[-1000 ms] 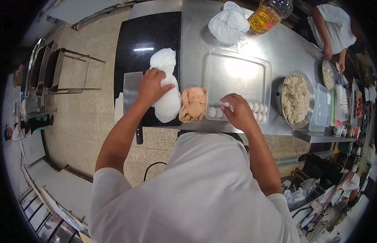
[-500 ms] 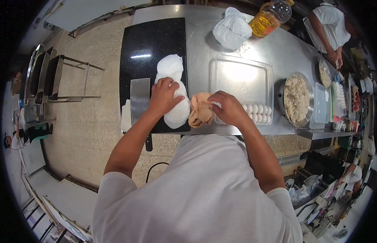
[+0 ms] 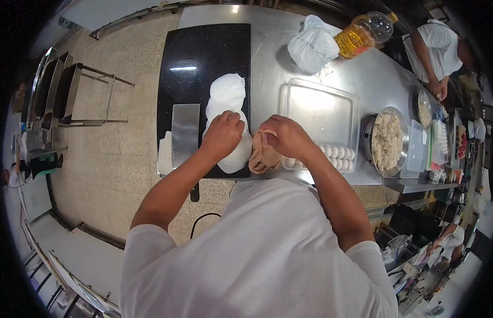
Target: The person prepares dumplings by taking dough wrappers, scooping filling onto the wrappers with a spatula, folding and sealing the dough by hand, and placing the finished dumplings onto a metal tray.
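Fingers of my right hand (image 3: 289, 135) pinch the top of a tan cloth (image 3: 264, 159), between black board (image 3: 196, 53) and clear tray (image 3: 327, 114) on the tabletop (image 3: 269, 50); my left hand (image 3: 223, 135) curls over a white mass (image 3: 228, 90) on that board, grip unclear.

bright | glare: tray (image 3: 331, 124), black board (image 3: 201, 85) | edges bent | corners dark

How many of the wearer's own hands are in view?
2: the left hand on the white mass on the black board; the right hand grasping the crumpled tan piece.
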{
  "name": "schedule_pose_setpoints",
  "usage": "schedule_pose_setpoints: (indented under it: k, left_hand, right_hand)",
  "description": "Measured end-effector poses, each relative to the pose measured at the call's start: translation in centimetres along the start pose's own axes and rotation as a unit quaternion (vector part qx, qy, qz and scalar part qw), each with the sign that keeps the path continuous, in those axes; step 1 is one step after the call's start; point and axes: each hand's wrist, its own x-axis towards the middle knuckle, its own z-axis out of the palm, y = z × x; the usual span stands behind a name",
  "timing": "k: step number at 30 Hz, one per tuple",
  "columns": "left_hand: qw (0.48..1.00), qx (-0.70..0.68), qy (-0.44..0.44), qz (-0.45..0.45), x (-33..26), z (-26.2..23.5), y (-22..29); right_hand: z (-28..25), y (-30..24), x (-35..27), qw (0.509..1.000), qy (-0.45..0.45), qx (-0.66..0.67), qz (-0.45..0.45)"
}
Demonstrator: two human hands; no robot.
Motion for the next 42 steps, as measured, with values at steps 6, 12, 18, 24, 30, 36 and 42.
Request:
schedule_pose_setpoints:
  k: [6,12,18,24,30,36,42]
  left_hand:
    - [0.998,0.012,0.058,0.018,0.0,0.2,0.3]
    - [1.000,-0.011,0.023,0.004,0.3,0.1,-0.2]
    - [0.997,0.002,0.052,0.050,0.6,-0.5,-0.4]
    - [1.000,-0.015,-0.005,-0.009,-0.1,-1.1,-1.3]
    - [0.991,-0.123,0.045,0.021,-0.5,-1.4,-3.0]
    - [0.962,-0.243,-0.042,-0.118,0.6,-5.9,-5.3]
    - [0.971,-0.133,-0.177,-0.093,4.9,-16.3,-16.5]
  right_hand:
    - [1.6,1.2,1.3,0.999,0.005,-0.006,-0.034]
    - [1.9,1.6,1.7,0.999,-0.037,0.004,0.013]
    - [2.6,1.9,2.3,1.000,0.006,0.015,-0.015]
    - [3.9,1.5,3.5,0.996,0.074,-0.037,-0.033]
    - [5.6,1.2,6.1,0.987,0.009,-0.145,-0.064]
    - [6.5,1.1,10.2,0.979,-0.025,-0.184,-0.087]
    - [4.2,0.3,14.0,0.995,0.081,0.051,0.004]
